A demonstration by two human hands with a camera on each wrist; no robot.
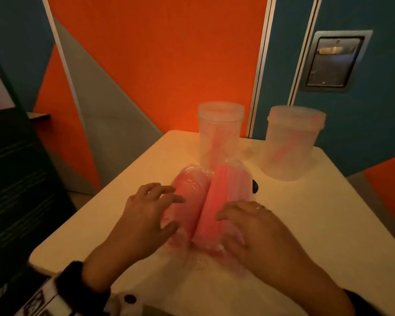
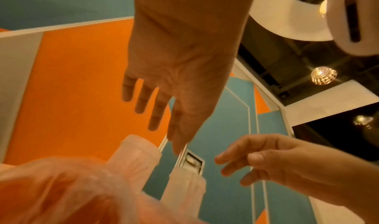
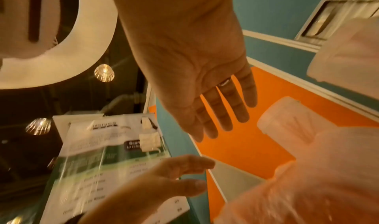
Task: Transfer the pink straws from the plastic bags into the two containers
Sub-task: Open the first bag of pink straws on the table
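Table (image 1: 306, 224): a pale square top with rounded corners; it carries both containers at its far side and both bags in the middle.
Right container (image 1: 292, 142): wide, translucent and upright at the far right, with what looks like a lid on; a few pink straws show faintly through the wall.
Left container (image 1: 219, 133): narrower and taller, just behind the far ends of the bags, also apparently lidded, with a few pink straws crossing inside.
Right bag (image 1: 219, 197): a clear plastic sleeve packed with pink straws, lying lengthwise away from the person and touching its neighbour along one side.
Left bag (image 1: 187, 195): a matching full bundle, its wrinkled plastic gathered at the near end.
Left hand (image 1: 146, 215): hovers over the near part of the left bag with fingers spread and relaxed; the wrist view shows an open palm, so the grip has hold of nothing.
Right hand (image 1: 249, 226): poised over the near end of the right bag, fingers loosely extended, a ring on one; its grip is likewise open and empty, and whether the fingertips touch the plastic I cannot tell.
Progress: nearly all straws remain bagged, so the transfer looks barely begun.
Risks: the round bundles could roll toward the table edge if nudged sideways; slick plastic may slip from a loose hold; opening a bag too abruptly could scatter straws; the tall container, standing close behind, may tip if a bag is pushed forward; lids must come off first.
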